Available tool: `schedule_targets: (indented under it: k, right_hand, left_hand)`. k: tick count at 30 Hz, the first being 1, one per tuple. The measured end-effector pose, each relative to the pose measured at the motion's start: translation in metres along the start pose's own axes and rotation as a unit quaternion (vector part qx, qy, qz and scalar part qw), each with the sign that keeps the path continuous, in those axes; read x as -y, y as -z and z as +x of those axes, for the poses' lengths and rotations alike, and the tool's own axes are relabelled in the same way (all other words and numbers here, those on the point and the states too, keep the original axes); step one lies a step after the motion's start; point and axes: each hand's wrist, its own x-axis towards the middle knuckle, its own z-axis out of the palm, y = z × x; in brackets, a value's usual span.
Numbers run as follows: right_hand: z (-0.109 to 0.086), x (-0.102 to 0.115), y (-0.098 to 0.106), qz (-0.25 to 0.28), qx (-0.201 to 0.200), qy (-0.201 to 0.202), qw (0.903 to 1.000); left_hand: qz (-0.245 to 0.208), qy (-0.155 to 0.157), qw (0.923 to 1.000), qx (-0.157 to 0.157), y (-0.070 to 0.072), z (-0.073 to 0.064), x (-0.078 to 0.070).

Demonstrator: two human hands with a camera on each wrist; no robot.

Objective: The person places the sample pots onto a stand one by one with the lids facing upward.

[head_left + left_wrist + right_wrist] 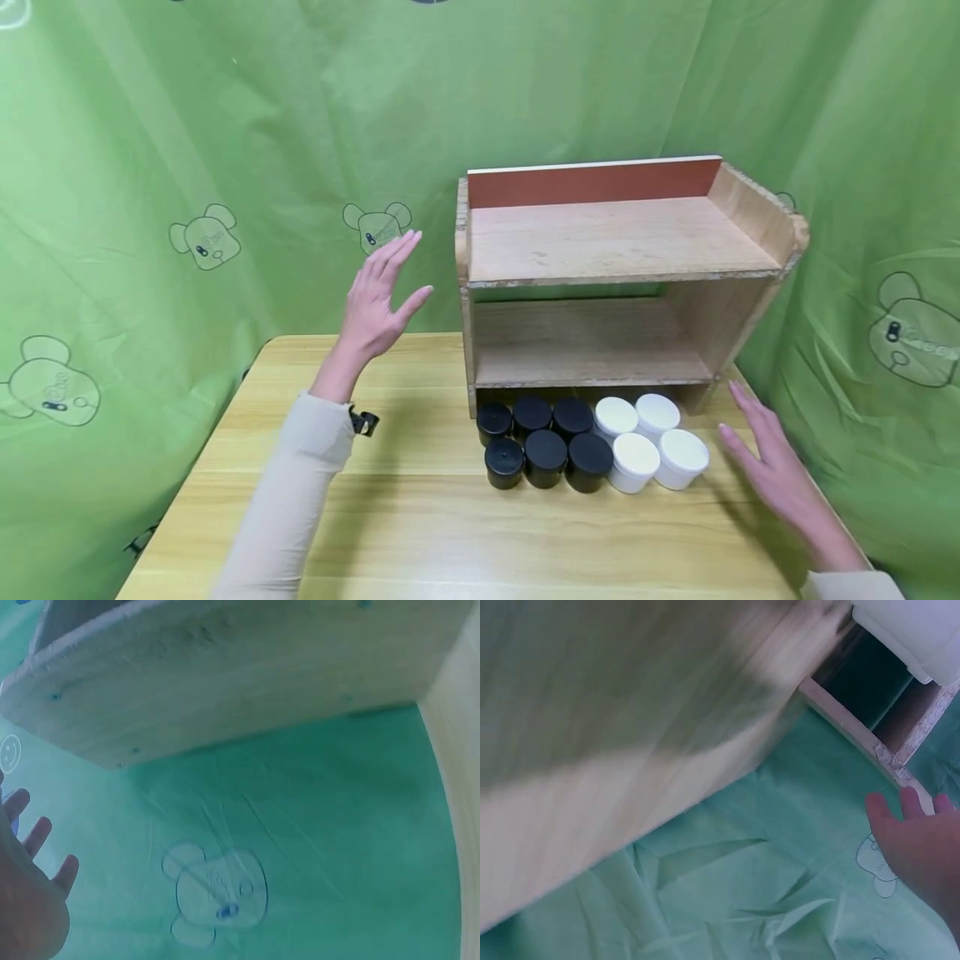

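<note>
Jars (589, 456) stood grouped, probably by colour, black left, white right, near the shelf (588, 346); left hand (375, 304) and right hand (774, 465), fingers loosely extended, held nothing.

Six jars (546, 452) were black all over, lids included; four jars (636, 462) were plain white, lids too. Shelf (600, 237) was pale tan wood grain, front edges mottled grey; back strip (592, 185) was red-brown with a white top edge. Table (435, 533) was yellow-tan, streaky grain. Curtain (300, 125) was green with dark-outlined cartoon animal heads, teal in wrist views. Sleeves (277, 500) were off-white, wrist clip (364, 422) black.
</note>
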Motion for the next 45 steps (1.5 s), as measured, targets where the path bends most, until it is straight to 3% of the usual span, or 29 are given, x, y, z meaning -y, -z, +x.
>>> schedule_targets:
  k: [9, 17, 29, 45]
  right_hand:
    - [-0.004, -0.009, -0.012, 0.068, 0.021, 0.005, 0.9974]
    - [-0.011, -0.009, -0.023, 0.109, 0.063, -0.006, 0.9920]
    - [-0.015, 0.002, -0.036, 0.082, 0.089, -0.024, 0.9923]
    - [-0.009, 0.002, -0.041, 0.031, 0.088, -0.046, 0.9946]
  left_hand:
    - [-0.086, -0.009, 0.9962, -0.009, -0.014, 0.032, -0.023]
    - [-0.121, -0.017, 0.9924, -0.013, -0.021, 0.043, -0.030]
    - [-0.189, -0.031, 0.9813, -0.017, -0.029, 0.056, -0.031]
    - [-0.265, 0.002, 0.9641, 0.007, -0.035, 0.057, -0.028]
